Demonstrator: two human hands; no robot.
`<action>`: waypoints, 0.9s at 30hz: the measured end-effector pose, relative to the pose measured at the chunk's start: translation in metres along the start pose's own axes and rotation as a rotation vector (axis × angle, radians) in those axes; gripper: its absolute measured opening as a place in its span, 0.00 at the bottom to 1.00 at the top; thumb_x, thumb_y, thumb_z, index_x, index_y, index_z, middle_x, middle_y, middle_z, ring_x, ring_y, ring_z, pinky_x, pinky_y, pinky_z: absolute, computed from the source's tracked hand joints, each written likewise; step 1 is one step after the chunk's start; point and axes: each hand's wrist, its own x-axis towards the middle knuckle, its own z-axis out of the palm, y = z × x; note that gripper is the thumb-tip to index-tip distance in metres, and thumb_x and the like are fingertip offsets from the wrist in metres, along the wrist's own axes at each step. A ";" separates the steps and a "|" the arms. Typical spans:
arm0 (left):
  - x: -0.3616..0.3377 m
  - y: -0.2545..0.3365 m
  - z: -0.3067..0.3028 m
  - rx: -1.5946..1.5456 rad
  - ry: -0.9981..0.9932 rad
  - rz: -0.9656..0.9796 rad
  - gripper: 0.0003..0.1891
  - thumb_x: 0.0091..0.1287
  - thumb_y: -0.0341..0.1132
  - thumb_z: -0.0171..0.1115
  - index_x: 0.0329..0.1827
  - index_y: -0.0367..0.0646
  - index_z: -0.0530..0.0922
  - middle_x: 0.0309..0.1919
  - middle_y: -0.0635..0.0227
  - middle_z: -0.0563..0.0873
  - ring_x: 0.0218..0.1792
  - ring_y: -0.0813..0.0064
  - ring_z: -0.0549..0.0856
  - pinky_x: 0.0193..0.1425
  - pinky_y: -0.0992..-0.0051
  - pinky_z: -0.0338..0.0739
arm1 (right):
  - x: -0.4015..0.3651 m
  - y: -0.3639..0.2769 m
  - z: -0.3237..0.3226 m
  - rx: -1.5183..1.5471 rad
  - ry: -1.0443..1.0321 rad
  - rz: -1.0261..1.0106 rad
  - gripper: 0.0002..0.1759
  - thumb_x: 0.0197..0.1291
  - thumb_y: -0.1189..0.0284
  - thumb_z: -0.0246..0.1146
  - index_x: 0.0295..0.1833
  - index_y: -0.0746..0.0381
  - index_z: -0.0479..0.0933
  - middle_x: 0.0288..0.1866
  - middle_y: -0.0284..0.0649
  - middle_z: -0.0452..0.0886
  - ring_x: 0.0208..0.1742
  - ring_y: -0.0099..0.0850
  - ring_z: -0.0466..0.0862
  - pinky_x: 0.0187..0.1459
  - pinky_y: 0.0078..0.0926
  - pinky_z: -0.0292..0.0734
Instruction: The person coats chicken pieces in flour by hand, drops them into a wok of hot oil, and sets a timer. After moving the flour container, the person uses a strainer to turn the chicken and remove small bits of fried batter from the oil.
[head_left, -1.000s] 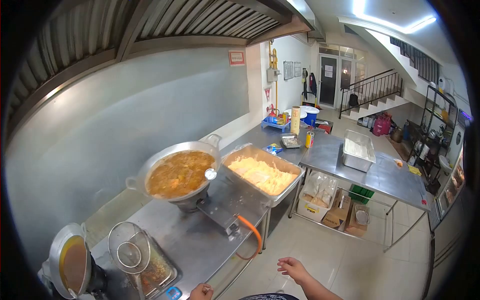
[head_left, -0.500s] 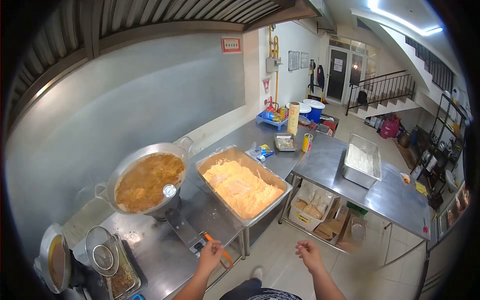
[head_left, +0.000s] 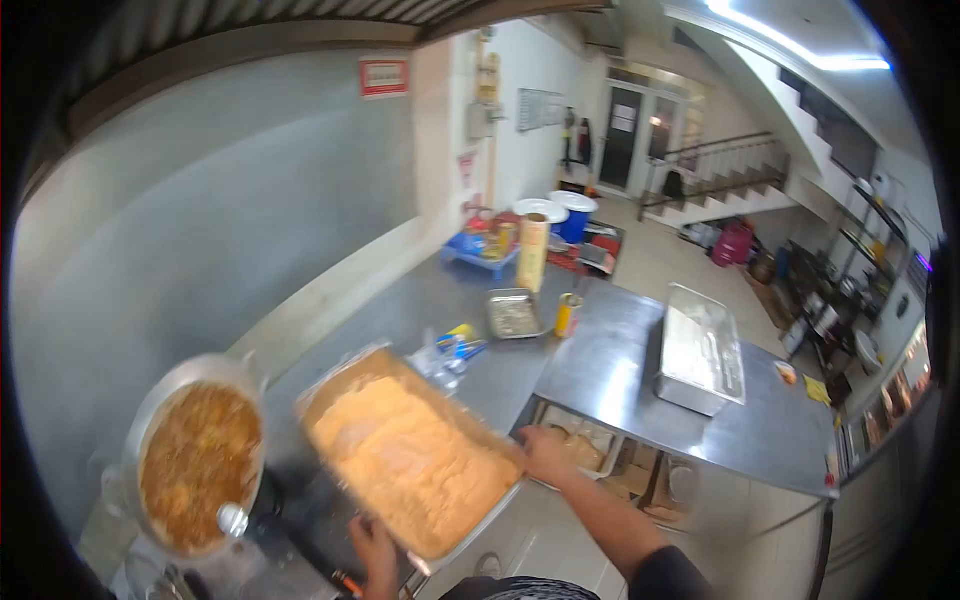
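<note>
A large metal tray (head_left: pixel 482 515) full of orange-tinted flour (head_left: pixel 395 455) sits in front of me, tilted in view. My right hand (head_left: pixel 545 452) reaches across to its right corner, fingers closed on the rim. At the near left side, my left hand (head_left: pixel 373 548) is against the tray's edge, fingers curled at the rim and somewhat blurred. Left of the tray stands a wide pan (head_left: pixel 150 400) of brown frying oil with food in it. A round thermometer dial (head_left: pixel 232 519) shows at the pan's edge. An orange handle (head_left: pixel 347 582) lies partly hidden beside my left hand.
Behind the tray are blue and yellow packets (head_left: pixel 460 345), a small metal tray (head_left: pixel 515 315), a yellow can (head_left: pixel 568 315) and a roll of wrap (head_left: pixel 532 252). A deep metal pan (head_left: pixel 700 350) with white powder stands on the right table (head_left: pixel 600 350). Bins (head_left: pixel 572 218) stand farther back.
My view has swung, shifting the pan and tray left and down. Both hands, earlier apart from the tray, are now at its rim; the right one has reached forward to the corner.
</note>
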 end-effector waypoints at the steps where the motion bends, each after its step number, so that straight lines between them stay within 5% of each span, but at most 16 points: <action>1: -0.002 0.011 0.003 -0.059 0.005 -0.051 0.10 0.72 0.30 0.57 0.52 0.35 0.71 0.37 0.65 0.77 0.38 0.76 0.77 0.43 0.74 0.74 | 0.015 0.011 0.019 0.002 -0.071 0.039 0.26 0.62 0.50 0.63 0.51 0.63 0.80 0.45 0.52 0.83 0.49 0.48 0.83 0.50 0.46 0.78; 7: 0.009 0.004 0.026 -0.195 0.177 -0.015 0.07 0.73 0.32 0.55 0.42 0.38 0.68 0.36 0.69 0.75 0.36 0.78 0.73 0.42 0.76 0.72 | 0.059 -0.016 0.029 0.179 -0.329 0.186 0.28 0.66 0.45 0.57 0.39 0.63 0.79 0.34 0.51 0.83 0.40 0.51 0.84 0.43 0.47 0.77; 8: -0.011 0.055 0.037 -0.174 0.230 -0.166 0.14 0.72 0.39 0.60 0.49 0.35 0.78 0.45 0.54 0.82 0.44 0.65 0.81 0.51 0.63 0.78 | 0.062 -0.012 0.033 0.206 -0.338 0.188 0.29 0.66 0.44 0.57 0.38 0.63 0.78 0.33 0.51 0.83 0.39 0.51 0.84 0.42 0.47 0.77; 11: -0.013 0.070 0.035 0.112 0.177 -0.066 0.15 0.73 0.38 0.60 0.51 0.33 0.77 0.51 0.49 0.78 0.47 0.62 0.79 0.55 0.63 0.76 | 0.062 0.000 0.044 0.298 -0.357 0.182 0.30 0.67 0.43 0.56 0.36 0.64 0.77 0.30 0.51 0.82 0.37 0.52 0.83 0.40 0.47 0.76; 16: -0.034 0.095 0.043 0.414 0.213 0.169 0.14 0.71 0.37 0.62 0.48 0.31 0.79 0.43 0.50 0.80 0.43 0.61 0.79 0.52 0.63 0.75 | 0.038 0.025 0.041 0.461 -0.311 0.111 0.30 0.67 0.45 0.59 0.35 0.65 0.76 0.28 0.53 0.79 0.32 0.51 0.81 0.36 0.45 0.73; 24: -0.118 0.171 0.095 0.461 0.096 0.316 0.16 0.69 0.38 0.64 0.46 0.30 0.78 0.39 0.53 0.82 0.39 0.62 0.80 0.46 0.65 0.77 | -0.049 0.087 -0.094 0.617 -0.035 0.259 0.29 0.67 0.47 0.61 0.36 0.68 0.75 0.30 0.55 0.78 0.34 0.51 0.81 0.36 0.45 0.73; 27: -0.147 0.161 0.139 0.268 -0.082 0.307 0.06 0.72 0.31 0.55 0.39 0.38 0.69 0.33 0.71 0.74 0.33 0.79 0.72 0.40 0.76 0.71 | -0.105 0.141 -0.165 0.625 0.056 0.370 0.27 0.67 0.50 0.62 0.37 0.67 0.76 0.30 0.50 0.80 0.31 0.40 0.81 0.34 0.40 0.73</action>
